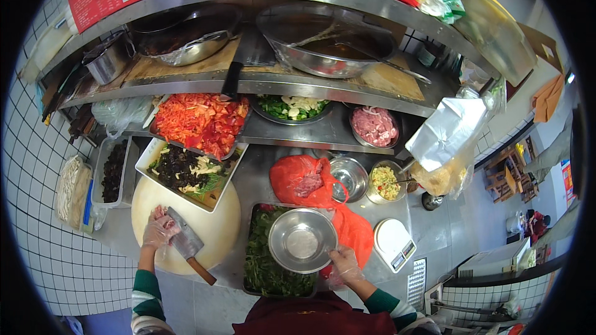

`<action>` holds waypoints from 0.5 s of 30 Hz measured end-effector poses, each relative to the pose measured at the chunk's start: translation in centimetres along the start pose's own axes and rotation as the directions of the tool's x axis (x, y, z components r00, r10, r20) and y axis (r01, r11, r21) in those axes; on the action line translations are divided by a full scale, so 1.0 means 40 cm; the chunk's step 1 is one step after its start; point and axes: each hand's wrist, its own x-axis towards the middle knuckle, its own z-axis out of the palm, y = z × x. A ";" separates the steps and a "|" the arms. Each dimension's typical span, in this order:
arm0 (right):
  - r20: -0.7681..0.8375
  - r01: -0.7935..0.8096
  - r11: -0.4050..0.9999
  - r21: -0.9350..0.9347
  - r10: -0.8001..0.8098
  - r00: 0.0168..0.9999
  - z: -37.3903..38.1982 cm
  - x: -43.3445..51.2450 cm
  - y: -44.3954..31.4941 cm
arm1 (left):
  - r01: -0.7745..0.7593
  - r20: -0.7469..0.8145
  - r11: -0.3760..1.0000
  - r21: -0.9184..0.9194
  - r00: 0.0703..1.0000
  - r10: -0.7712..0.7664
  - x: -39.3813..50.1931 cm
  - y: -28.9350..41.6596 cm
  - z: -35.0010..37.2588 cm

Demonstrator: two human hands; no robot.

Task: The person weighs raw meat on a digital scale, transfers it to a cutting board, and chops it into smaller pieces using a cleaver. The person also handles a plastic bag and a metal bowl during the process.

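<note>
My left hand (157, 234), in a clear plastic glove, grips pieces of raw meat (164, 217) above a round cutting board (139, 200). Beside those fingers, a cleaver (186, 237) with a wooden handle lies on the board. My right hand (345, 265), also gloved, holds the rim of an empty stainless steel bowl (302, 240). Under that bowl is a tray of leafy greens (260, 270). A red plastic bag (288, 181) with raw meat stands behind the bowl, and more red plastic (356, 237) lies at its right.
A white kitchen scale (393, 242) sits right of the red plastic. Behind the board stands a white tray (223, 193) of black fungus and vegetables. Shelves above hold a tray of shredded carrot and red pepper (200, 121), a meat bowl (375, 125) and a large steel basin (326, 67).
</note>
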 end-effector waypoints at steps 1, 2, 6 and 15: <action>-0.025 -0.011 1.000 0.014 0.012 1.000 -0.015 -0.003 0.006 | 0.087 -0.036 0.995 -0.056 0.995 -0.089 -0.004 0.021 -0.021; -0.054 -0.066 0.998 0.014 0.067 0.996 -0.037 -0.003 0.013 | 0.189 -0.056 0.976 -0.111 0.979 -0.196 -0.012 0.044 -0.043; -0.162 -0.082 0.977 0.195 0.115 0.980 -0.151 -0.005 0.090 | 0.321 -0.182 0.910 -0.264 0.910 -0.374 -0.051 0.108 -0.147; -0.372 0.088 0.996 0.031 -0.070 0.926 -0.401 0.039 0.310 | 0.407 -0.222 0.842 -0.355 0.838 -0.499 -0.162 0.194 -0.178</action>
